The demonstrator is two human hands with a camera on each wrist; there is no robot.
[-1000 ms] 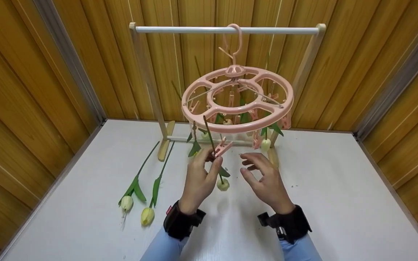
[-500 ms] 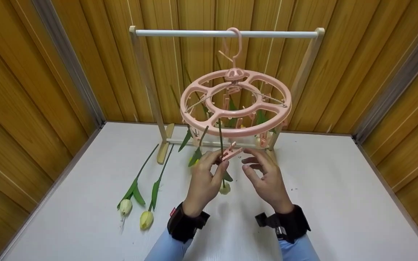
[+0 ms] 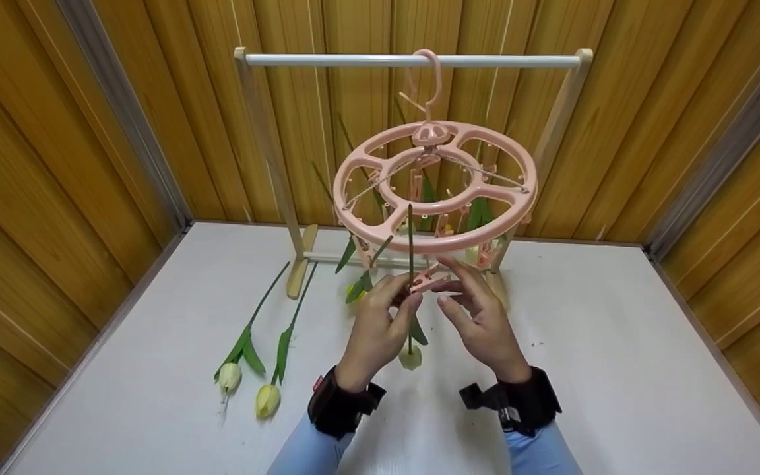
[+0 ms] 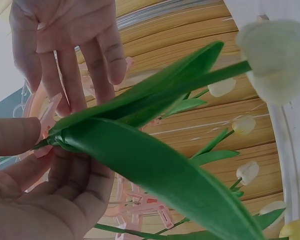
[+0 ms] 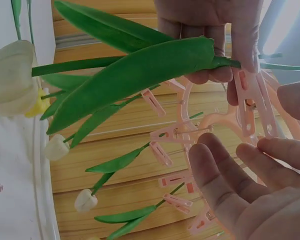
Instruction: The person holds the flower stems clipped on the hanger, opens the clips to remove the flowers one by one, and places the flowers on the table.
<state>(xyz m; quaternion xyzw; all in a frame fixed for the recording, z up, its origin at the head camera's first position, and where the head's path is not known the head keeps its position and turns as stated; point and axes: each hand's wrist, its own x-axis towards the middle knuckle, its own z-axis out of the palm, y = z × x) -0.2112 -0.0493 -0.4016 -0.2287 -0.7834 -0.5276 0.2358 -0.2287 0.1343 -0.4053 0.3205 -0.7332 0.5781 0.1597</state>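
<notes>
Shifted rightward, the left hand [image 3: 382, 321] pinches a white tulip [image 5: 135, 75] at a pink clothespin [image 3: 426, 280]. Fingers relaxed, the right hand [image 3: 487, 322] perhaps touches the clothespin.

White tulip's bloom [image 4: 275, 60] blurry and partly beyond the picture's edge in both wrist views
</notes>
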